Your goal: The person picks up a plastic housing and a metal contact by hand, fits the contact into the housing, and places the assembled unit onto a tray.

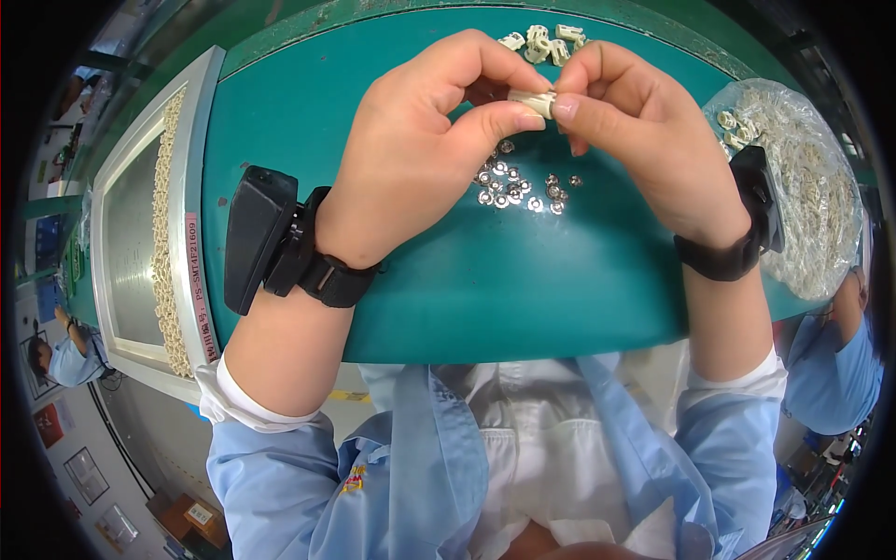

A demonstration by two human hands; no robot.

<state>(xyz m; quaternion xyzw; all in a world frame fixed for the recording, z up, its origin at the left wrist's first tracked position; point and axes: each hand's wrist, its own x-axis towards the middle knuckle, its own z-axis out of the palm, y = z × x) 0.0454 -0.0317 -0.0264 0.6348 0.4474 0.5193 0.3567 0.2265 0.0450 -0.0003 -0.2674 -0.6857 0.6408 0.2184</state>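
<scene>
My left hand point(420, 140) pinches a small cream plastic part point(529, 102), roughly cylindrical, between thumb and forefinger above the far half of the green tabletop. At that part's right end, the thumb and forefinger of my right hand point(649, 131) are closed together and touching it. Whether a smaller piece sits between those right fingertips is hidden. Below the hands, several small shiny metal round pieces point(504, 191) lie scattered on the green surface. Just beyond my fingers is a loose group of similar cream parts point(539, 45).
A clear plastic bag point(803, 187) full of cream parts lies at the right. Along the left stands a silver-framed tray point(203, 140) with a row of cream parts point(164, 233) inside. Black devices are strapped to both my wrists. Other people in blue sit at both sides.
</scene>
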